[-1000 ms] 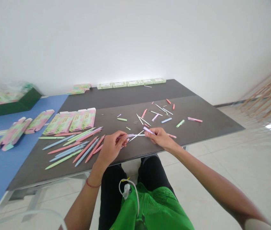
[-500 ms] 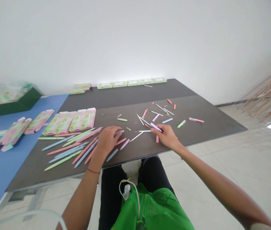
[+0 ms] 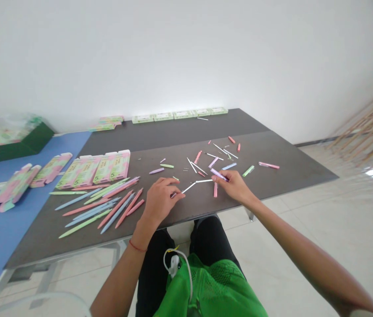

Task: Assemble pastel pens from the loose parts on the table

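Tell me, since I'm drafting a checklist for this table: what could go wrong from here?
The left hand might knock the thin white stick beside it. The purple piece could slip from the right hand onto the table. The blue pen whose tip lies near the front edge might roll off if bumped.

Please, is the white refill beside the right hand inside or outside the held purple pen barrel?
Outside: the white refill lies exposed, unaligned with the purple pen barrel.

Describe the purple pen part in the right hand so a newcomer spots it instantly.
On the dark table, look right of centre to the right hand. It pinches the purple pen part, which sticks out toward the far left. Another purple piece lies just beyond; this one is held.
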Motion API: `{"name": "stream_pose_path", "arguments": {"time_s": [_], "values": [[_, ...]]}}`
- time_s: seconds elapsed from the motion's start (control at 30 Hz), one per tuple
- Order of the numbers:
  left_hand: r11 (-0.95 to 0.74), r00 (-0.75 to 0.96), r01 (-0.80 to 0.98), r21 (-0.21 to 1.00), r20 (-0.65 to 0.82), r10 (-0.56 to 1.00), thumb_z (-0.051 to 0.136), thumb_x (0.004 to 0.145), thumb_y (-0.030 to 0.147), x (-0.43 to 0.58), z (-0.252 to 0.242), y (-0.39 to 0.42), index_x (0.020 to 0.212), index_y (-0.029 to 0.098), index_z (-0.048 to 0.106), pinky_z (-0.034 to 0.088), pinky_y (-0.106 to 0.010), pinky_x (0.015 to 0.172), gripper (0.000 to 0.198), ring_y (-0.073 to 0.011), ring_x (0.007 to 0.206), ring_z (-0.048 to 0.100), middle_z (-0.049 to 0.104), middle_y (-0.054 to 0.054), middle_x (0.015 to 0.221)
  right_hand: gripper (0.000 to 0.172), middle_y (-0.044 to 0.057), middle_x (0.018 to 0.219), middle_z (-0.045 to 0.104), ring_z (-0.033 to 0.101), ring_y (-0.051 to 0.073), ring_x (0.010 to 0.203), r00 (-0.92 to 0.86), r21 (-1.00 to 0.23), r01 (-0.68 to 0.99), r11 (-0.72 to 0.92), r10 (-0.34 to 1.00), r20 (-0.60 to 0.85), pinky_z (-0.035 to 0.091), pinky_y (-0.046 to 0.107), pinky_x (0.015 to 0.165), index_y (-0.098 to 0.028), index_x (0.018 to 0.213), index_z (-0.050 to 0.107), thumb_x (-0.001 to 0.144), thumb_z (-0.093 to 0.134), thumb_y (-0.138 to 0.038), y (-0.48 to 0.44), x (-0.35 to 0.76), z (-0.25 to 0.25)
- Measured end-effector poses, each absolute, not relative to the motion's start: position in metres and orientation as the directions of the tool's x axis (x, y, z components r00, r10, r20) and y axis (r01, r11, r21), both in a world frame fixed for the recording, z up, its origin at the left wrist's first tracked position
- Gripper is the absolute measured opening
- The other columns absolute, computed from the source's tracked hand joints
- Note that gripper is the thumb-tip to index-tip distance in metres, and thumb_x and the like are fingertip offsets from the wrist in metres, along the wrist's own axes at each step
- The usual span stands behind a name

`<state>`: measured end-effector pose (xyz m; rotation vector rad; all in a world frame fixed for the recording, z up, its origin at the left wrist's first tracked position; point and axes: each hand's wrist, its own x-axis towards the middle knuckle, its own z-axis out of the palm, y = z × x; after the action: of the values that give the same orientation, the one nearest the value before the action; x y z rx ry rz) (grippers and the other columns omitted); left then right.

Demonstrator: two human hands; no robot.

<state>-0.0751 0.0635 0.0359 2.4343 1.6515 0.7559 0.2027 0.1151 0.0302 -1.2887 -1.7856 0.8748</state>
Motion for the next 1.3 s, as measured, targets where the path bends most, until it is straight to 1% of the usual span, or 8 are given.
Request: {"name": "stream_pose_path", "arguments": {"time_s": [0.13,0.33,0.5,0.67,0.83,0.97,1.13,1.3], "values": [[-0.356,0.267,0.887,0.295,0.303,0.915,0.085,0.083,0.032,-0.065,0.023,0.057,0.079,0.023,0.079,0.052,-0.044,0.095,0.012,-0.0285,0.110,0.064,0.076,-0.004,0.116,0.042,-0.003,0.057,0.045,0.040,0.013,0.058,-0.242,-0.819,0.492,0.296,0.950,0.198,0.026,0.029,0.058,-0.018,0.063,0.059,0.090,0.062,-0.049,0.115,0.207,0.028],[-0.421,0.285,0.859,0.292,0.412,0.866,0.069,0.097,0.040,-0.045,0.027,0.058,0.135,0.023,0.065,0.050,-0.040,0.101,0.042,-0.0267,0.117,0.063,0.072,-0.008,0.127,0.029,0.000,0.058,0.064,0.052,0.016,0.057,-0.399,-0.712,0.554,0.432,0.888,0.229,0.033,0.028,0.061,-0.018,0.076,0.067,0.097,0.062,-0.038,0.107,0.199,0.040],[-0.434,0.367,0.876,0.210,0.293,0.883,0.057,0.104,0.027,-0.037,0.023,0.060,0.099,0.025,0.077,0.049,-0.032,0.077,0.021,-0.0216,0.083,0.068,0.077,-0.003,0.085,0.027,0.004,0.068,0.071,0.065,0.022,0.067,-0.524,-0.645,0.571,0.508,0.830,0.191,0.042,0.031,0.069,-0.021,0.105,0.072,0.103,0.055,-0.042,0.113,0.194,0.055],[-0.379,0.311,0.905,0.191,0.310,0.898,0.053,0.102,0.017,-0.030,0.015,0.053,0.089,0.021,0.074,0.048,-0.033,0.076,0.024,-0.0225,0.080,0.065,0.073,-0.006,0.080,0.035,0.010,0.096,0.075,0.067,0.025,0.086,-0.501,-0.590,0.548,0.592,0.798,0.336,0.046,0.034,0.078,-0.017,0.127,0.064,0.101,0.046,-0.029,0.137,0.206,0.055],[-0.625,0.538,0.765,0.155,0.379,0.753,0.058,0.104,0.032,0.005,0.019,0.038,0.135,0.025,0.063,0.048,-0.040,0.094,0.033,-0.0269,0.116,0.060,0.069,-0.010,0.127,0.025,0.002,0.071,0.068,0.055,0.017,0.060,-0.275,-0.687,0.551,0.475,0.880,0.388,0.040,0.029,0.063,-0.016,0.099,0.073,0.091,0.062,-0.036,0.156,0.207,0.034],[-0.769,0.701,0.635,0.076,0.361,0.615,0.058,0.104,0.026,0.033,0.008,0.036,0.130,0.026,0.065,0.048,-0.042,0.099,0.028,-0.0270,0.128,0.057,0.064,-0.007,0.140,0.034,0.007,0.085,0.072,0.060,0.018,0.071,-0.092,-0.768,0.473,0.433,0.891,0.445,0.045,0.029,0.069,-0.017,0.096,0.071,0.095,0.058,-0.048,0.164,0.205,0.019],[-0.724,0.645,0.679,0.120,0.373,0.667,0.058,0.103,0.019,0.035,-0.010,0.044,0.121,0.019,0.070,0.052,-0.039,0.100,0.021,-0.0239,0.121,0.063,0.070,-0.010,0.133,0.043,0.009,0.099,0.070,0.064,0.022,0.092,-0.056,-0.743,0.472,0.474,0.857,0.511,0.049,0.033,0.085,-0.022,0.095,0.060,0.104,0.040,-0.059,0.171,0.206,0.024],[-0.669,0.595,0.729,0.147,0.347,0.725,0.058,0.104,0.033,0.018,-0.004,0.048,0.125,0.023,0.069,0.050,-0.046,0.101,0.025,-0.0285,0.131,0.058,0.070,-0.006,0.137,0.041,0.006,0.086,0.070,0.064,0.020,0.078,-0.141,-0.762,0.439,0.476,0.874,0.465,0.049,0.031,0.077,-0.022,0.093,0.059,0.105,0.040,-0.056,0.176,0.208,0.035]]}}
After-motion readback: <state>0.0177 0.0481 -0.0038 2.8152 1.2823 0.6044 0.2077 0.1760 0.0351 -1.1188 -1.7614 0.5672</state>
